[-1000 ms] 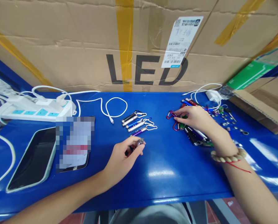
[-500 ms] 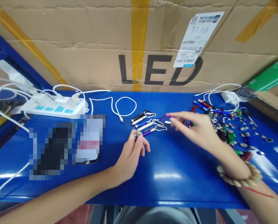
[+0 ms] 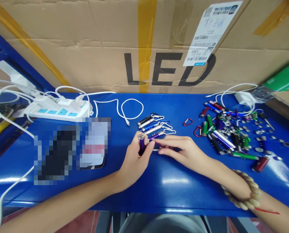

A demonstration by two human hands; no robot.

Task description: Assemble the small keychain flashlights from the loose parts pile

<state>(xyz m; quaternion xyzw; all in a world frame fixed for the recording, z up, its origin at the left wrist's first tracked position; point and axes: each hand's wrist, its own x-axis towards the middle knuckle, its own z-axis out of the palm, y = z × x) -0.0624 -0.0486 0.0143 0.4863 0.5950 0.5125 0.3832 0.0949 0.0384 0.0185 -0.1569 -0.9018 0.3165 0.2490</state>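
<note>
My left hand (image 3: 136, 159) is closed round a short purple flashlight (image 3: 141, 143), its silver end facing up. My right hand (image 3: 185, 151) pinches a purple carabiner clip (image 3: 160, 144), mostly hidden by the fingers, right beside the left thumb. Whether the clip touches the flashlight cannot be made out. Just beyond both hands lies a row of several finished-looking flashlights with clips, among them a silver one (image 3: 153, 129) and a black one (image 3: 144, 120).
At right lies a pile of flashlight parts (image 3: 223, 139), with loose red carabiners (image 3: 187, 122) at its near side. Two blurred phones (image 3: 94, 142) and a white power strip (image 3: 59, 111) are at left. A large cardboard box (image 3: 98, 42) stands along the back.
My right hand has moved left and toward me with the purple carabiner, up to my left hand. The flashlight in my left hand now stands more upright and shows its purple body.
</note>
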